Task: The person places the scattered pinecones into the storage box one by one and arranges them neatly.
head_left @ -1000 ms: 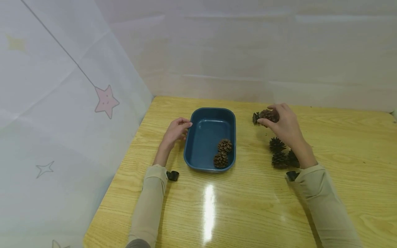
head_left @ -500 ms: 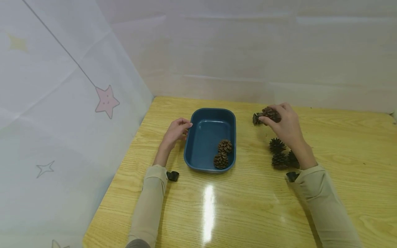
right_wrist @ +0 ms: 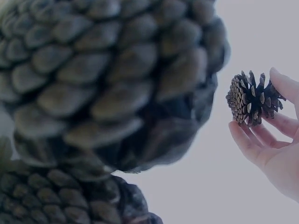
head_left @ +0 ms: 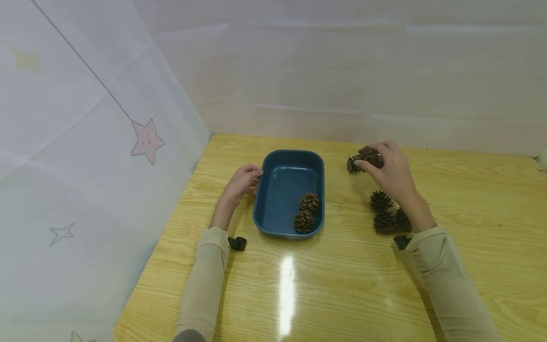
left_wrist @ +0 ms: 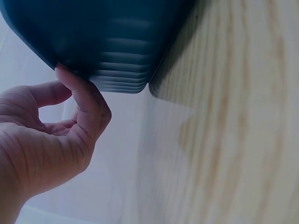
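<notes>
With my right hand [head_left: 395,171] I pinch a brown pine cone [head_left: 371,156] near the back of the table; in the right wrist view this pine cone [right_wrist: 256,99] sits between thumb and fingers. Just left of it another, darker pine cone [head_left: 352,165] is partly hidden. My left hand [head_left: 241,185] holds the left rim of a deep blue rectangular dish [head_left: 258,202]. In the left wrist view a bent finger of the left hand [left_wrist: 60,135] meets the outer side of the dish [left_wrist: 126,51]. Two pine cones [head_left: 309,202] lie in the dish's near right corner.
Several dark pine cones [head_left: 384,221] lie together by my right wrist; a large pine cone [right_wrist: 117,70] fills much of the right wrist view. The wooden table [head_left: 342,285] meets a pale sheet [head_left: 320,71] behind and another sheet [head_left: 85,190] at left.
My right hand shifts very slightly with the pine cone, which stays in its grip. The left hand and the dish stay in place.
</notes>
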A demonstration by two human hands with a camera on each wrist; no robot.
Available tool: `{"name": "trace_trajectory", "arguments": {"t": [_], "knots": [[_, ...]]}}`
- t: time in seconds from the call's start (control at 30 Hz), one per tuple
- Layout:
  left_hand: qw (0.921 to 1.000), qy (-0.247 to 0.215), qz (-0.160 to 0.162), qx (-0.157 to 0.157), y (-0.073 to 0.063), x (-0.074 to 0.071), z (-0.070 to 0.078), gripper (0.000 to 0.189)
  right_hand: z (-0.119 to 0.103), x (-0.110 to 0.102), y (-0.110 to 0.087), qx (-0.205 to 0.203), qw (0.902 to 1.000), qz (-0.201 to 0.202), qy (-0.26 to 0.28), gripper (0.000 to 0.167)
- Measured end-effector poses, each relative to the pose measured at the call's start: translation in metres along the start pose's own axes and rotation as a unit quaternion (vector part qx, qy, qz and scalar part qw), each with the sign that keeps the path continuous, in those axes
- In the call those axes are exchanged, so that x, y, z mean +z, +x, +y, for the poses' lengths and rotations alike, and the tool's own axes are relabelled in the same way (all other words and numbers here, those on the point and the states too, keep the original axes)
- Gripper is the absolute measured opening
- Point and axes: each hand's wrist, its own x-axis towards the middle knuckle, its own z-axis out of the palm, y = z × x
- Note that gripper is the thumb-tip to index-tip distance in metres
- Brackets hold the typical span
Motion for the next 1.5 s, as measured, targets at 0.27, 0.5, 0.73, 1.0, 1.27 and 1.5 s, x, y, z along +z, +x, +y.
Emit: {"name": "trace_trajectory", "arguments": {"t": [0.27, 0.5, 0.73, 1.0, 1.27, 1.5], "knots": [[0.9999, -0.012, -0.010, -0.004, -0.002, 0.000, 0.000, 0.017, -0.005, 0.001, 0.003, 0.004, 0.9997, -0.022, -0.006, 0.046], [0.9999, -0.008, -0.012, 0.005, -0.003, 0.002, -0.002, 0.025, -0.007, 0.001, 0.005, -0.002, 0.9988, -0.047, -0.011, 0.046], [0.9998, -0.004, -0.014, 0.011, -0.004, 0.002, -0.002, 0.025, -0.010, 0.005, 0.008, -0.016, 0.9982, -0.056, -0.018, 0.044], [0.9997, -0.003, -0.017, 0.016, -0.002, 0.001, -0.004, 0.024, -0.011, 0.010, 0.011, -0.032, 0.9972, -0.065, -0.019, 0.043], [0.9993, -0.018, -0.025, 0.020, -0.001, 0.000, -0.005, 0.022, -0.017, 0.012, 0.016, -0.026, 0.9945, -0.099, -0.020, 0.045], [0.9995, -0.014, -0.025, 0.016, 0.002, -0.002, -0.006, 0.025, -0.021, 0.015, 0.020, -0.037, 0.9921, -0.117, -0.022, 0.044]]}}
